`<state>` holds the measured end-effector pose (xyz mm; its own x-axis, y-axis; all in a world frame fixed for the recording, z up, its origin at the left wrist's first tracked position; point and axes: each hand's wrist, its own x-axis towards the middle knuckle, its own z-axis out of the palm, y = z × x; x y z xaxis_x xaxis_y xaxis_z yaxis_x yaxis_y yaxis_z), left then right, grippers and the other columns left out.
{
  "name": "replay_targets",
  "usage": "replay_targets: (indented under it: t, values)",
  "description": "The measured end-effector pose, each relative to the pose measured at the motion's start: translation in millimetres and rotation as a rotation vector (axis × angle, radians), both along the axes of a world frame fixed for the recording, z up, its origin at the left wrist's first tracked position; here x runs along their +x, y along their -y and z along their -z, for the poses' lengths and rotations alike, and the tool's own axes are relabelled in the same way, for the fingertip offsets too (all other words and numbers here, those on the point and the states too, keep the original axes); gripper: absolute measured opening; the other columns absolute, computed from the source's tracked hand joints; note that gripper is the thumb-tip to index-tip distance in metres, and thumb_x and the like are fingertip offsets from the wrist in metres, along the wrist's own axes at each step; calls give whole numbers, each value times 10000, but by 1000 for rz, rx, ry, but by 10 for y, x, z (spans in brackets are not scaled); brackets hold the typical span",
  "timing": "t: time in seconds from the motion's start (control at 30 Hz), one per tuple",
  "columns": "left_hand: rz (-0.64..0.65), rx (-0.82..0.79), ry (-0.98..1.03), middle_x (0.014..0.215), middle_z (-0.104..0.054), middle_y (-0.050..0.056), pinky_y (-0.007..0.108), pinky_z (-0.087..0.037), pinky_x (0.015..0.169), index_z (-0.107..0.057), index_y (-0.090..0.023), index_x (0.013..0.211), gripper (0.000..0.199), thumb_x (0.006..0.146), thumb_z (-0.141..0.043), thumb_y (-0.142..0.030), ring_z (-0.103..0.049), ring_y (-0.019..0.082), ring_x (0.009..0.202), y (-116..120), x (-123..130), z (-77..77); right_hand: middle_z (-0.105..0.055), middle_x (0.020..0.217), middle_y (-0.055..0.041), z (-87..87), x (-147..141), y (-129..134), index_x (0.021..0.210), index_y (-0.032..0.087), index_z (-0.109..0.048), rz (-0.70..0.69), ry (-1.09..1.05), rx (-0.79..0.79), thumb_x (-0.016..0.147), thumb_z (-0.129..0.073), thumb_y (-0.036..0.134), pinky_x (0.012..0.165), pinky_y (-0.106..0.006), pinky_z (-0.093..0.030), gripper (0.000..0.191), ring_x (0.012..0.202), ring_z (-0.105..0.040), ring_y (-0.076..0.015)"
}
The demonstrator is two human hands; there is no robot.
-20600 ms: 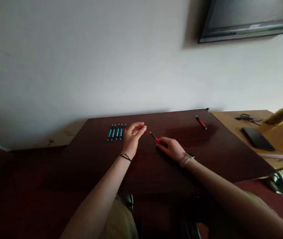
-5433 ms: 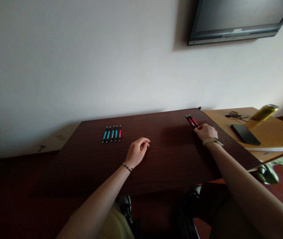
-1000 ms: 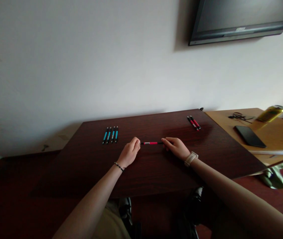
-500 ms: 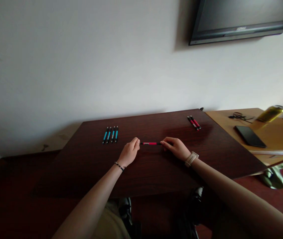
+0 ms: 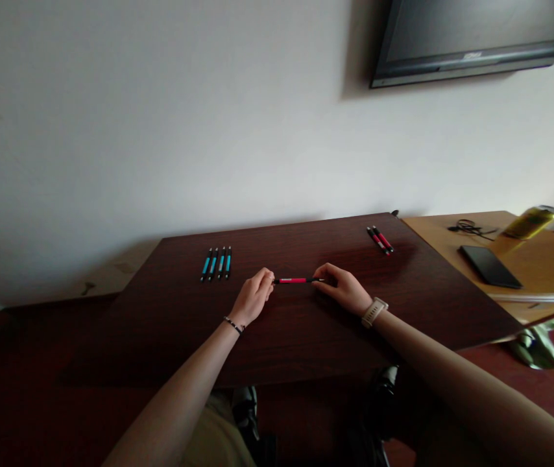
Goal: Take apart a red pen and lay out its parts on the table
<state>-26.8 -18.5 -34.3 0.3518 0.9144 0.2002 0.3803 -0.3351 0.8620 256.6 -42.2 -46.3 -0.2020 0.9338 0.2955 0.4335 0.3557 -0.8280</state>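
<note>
A red and black pen (image 5: 293, 281) lies level, crosswise in front of me, over the dark table. My left hand (image 5: 253, 295) is shut on its left end, the fingertips pinching it. At the other end, my right hand (image 5: 342, 288) is open, with thumb and forefinger parted around the pen's pointed tip. Whether those fingers still touch the barrel is hard to see. To the left, several blue and black pens (image 5: 216, 264) lie side by side in a row. Two more red and black pens (image 5: 379, 240) rest together at the far right of the table.
The dark wooden table (image 5: 277, 350) stands against a white wall. Adjoining it on the right, a lighter wooden table (image 5: 549, 266) holds a black phone (image 5: 490, 266), a dark cable (image 5: 471, 227) and a yellow can (image 5: 530, 222). A television (image 5: 471, 39) hangs above.
My right thumb and forefinger have spread apart, and the pen's tip now shows between them. My left hand keeps its hold, and the pen stays nearly in place.
</note>
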Motion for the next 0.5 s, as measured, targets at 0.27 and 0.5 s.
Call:
replay_targets:
  t: [0.27,0.5]
  values:
    - [30,32,20,813,-636,0,269,-478,705,-583,-212,1052,201,1046,-511,-399,-620,147,711,-10,-40,2,-725,904,-14,-19,-2,0,991,235,-686,31,17,-6,949,-691,420,762,-311,-483,190,825,-659,-197]
    - [-28,40,90,942,-676,31,276,-536,723,-601,-208,1044,109,967,-588,-284,-672,155,774,-70,-46,91,-705,861,-7,-20,-18,5,990,233,-675,48,-24,-35,948,-685,425,702,-303,-474,196,748,-634,-182]
